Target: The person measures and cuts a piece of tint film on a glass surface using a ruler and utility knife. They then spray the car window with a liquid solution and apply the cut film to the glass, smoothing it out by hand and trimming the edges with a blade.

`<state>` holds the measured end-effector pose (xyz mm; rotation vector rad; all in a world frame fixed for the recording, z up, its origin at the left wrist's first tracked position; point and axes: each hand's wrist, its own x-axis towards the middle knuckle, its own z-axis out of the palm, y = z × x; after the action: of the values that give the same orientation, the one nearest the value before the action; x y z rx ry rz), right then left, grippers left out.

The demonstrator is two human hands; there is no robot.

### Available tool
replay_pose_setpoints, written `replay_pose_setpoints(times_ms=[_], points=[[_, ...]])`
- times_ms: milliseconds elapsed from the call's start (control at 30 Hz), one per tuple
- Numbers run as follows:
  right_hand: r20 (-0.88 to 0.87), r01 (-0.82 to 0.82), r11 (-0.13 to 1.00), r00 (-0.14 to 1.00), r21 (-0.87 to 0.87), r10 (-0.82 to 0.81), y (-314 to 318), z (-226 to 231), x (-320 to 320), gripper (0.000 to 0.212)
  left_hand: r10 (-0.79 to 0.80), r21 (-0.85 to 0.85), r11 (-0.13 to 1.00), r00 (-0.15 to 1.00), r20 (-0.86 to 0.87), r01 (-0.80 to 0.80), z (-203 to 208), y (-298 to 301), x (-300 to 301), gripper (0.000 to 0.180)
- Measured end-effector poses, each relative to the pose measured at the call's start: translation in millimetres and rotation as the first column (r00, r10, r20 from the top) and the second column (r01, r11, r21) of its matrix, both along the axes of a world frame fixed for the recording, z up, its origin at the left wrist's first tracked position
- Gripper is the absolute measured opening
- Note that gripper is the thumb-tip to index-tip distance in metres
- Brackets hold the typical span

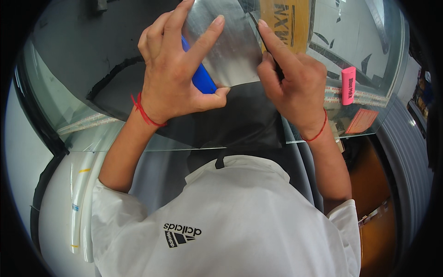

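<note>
Nearest to me, the person's white T-shirt (pixel 226 217) fills the foreground, with a banded, pale roll (pixel 79 203) standing at the left and a brown panel (pixel 373 184) at the right. Beyond the shirt runs the near edge of a glass-topped table (pixel 87 141), and a smooth black sheet (pixel 235 120) lies across its middle, between the two forearms.

Each wrist wears a thin red string. On the right, past that wrist, a red card (pixel 362 121) shows near the table's edge, and a little farther off is a pink block (pixel 349 85) with dark lettering.

The left hand (pixel 173 69) has its thumb and forefinger spread wide apart. A flat blue scraper (pixel 204 79) lies under it, showing between thumb and forefinger, its near end just beside the thumb; I cannot tell whether the hidden fingers grip it. The right hand (pixel 293 76) is closed around a slim black knife-like tool (pixel 255 24), forefinger laid along it, the tip pointing to the far left.

Between the hands, a shiny silver sheet (pixel 230 51) reaches from the black sheet toward the far side; the tool's tip is near its right edge. Farther right, beyond the right hand, lies a yellow panel (pixel 300 23) with dark print.
</note>
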<state>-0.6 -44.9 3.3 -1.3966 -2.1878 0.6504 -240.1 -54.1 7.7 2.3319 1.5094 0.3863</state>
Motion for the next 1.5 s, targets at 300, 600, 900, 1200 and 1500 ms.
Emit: replay_pose_setpoints(times_ms=[300,600,900,1200,1500], points=[[0.056,-0.044,0.999,0.997,0.010,0.043,1.2,-0.2,-1.7,0.060,-0.035,-0.085,0.996,0.998,-0.044,0.031,11.1,2.8,-5.7,0.098],[0.093,-0.028,0.999,0.995,0.026,0.026,1.4,-0.3,-4.0,0.053,-0.070,0.146,0.986,0.994,-0.078,0.081,-20.0,2.4,-12.9,0.096],[0.104,-0.035,0.998,0.994,0.051,0.029,-1.8,-4.3,-6.6,0.052,-0.079,0.112,0.990,0.993,-0.083,0.088,-17.0,3.0,-12.2,0.096],[0.127,-0.073,0.996,0.990,0.041,0.067,-0.5,-5.3,-5.5,0.054,-0.091,0.157,0.982,0.991,-0.103,0.107,-25.0,1.4,-17.2,0.097],[0.132,-0.092,0.996,0.987,0.010,0.089,-13.2,-1.4,7.5,0.052,-0.098,0.155,0.980,0.982,-0.161,0.123,-24.4,-0.9,-16.3,0.097]])
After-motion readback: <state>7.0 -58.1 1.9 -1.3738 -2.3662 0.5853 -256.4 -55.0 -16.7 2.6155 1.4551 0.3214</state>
